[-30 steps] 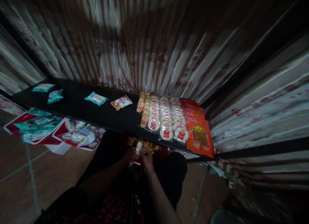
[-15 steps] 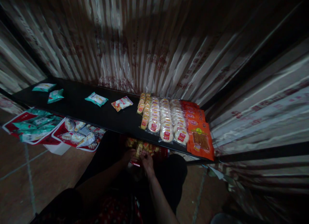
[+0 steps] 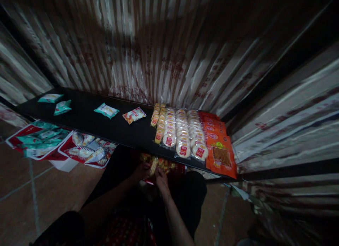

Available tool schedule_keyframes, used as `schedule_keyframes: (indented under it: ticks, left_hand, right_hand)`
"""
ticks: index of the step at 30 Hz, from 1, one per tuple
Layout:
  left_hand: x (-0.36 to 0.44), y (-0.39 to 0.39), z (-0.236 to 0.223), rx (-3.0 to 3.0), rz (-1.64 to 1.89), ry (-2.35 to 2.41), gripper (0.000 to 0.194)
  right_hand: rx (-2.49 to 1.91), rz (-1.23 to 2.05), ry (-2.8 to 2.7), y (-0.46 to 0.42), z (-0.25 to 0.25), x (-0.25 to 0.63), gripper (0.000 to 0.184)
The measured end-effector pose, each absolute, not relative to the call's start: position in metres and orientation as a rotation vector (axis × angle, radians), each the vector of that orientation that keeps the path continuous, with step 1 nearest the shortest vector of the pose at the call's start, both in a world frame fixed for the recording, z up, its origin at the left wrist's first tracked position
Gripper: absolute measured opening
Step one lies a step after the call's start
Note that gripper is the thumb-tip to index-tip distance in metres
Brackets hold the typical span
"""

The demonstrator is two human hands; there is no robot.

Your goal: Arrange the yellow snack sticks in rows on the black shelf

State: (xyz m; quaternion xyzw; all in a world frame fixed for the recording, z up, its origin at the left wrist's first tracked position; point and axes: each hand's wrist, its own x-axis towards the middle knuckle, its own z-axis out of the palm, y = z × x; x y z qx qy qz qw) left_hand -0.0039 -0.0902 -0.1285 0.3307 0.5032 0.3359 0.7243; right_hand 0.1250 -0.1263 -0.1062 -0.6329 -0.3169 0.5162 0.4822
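Observation:
Both my hands meet low down, just below the front edge of a black shelf (image 3: pixel 87 119). My left hand (image 3: pixel 141 171) and my right hand (image 3: pixel 161 179) are closed together on a small yellow snack packet (image 3: pixel 153 165), held upright above a red box of similar packets (image 3: pixel 169 165). On the shelf right above lie a row of yellow packets (image 3: pixel 158 123), rows of round white cakes (image 3: pixel 182 133) and orange packets (image 3: pixel 221 152).
Single packets lie spread along the shelf: a red-and-white one (image 3: pixel 134 115) and teal ones (image 3: pixel 106 110) (image 3: pixel 61 106) (image 3: pixel 50 97). Two red open boxes of snacks (image 3: pixel 87 150) (image 3: pixel 37 138) sit on the floor at left. Striped draped plastic forms the back and right walls.
My hands have stayed together at the box, shifting slightly up with the yellow packet. The view has drifted a little.

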Motion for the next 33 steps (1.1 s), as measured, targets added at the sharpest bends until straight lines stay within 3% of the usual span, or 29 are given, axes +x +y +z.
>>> schedule_keyframes:
  ticks: [3, 13, 25, 33]
  left_hand:
    - [-0.003, -0.09, -0.123, 0.765, 0.739, 1.094, 0.056]
    - [-0.004, -0.088, -0.085, 1.218, 0.716, 1.254, 0.025]
    - [-0.016, -0.063, -0.04, 1.347, 0.844, 1.399, 0.02]
    - [-0.011, -0.045, -0.024, 1.372, 0.935, 1.518, 0.016]
  right_hand:
    - [-1.512, 1.334, -0.696, -0.128, -0.104, 0.125, 0.034]
    - [-1.498, 1.26, -0.91, -0.126, -0.091, 0.124, 0.032]
    - [-1.571, 1.036, -1.164, -0.09, -0.037, 0.121, 0.032]
    - [-1.64, 0.834, -1.265, -0.063, -0.012, 0.113, 0.02]
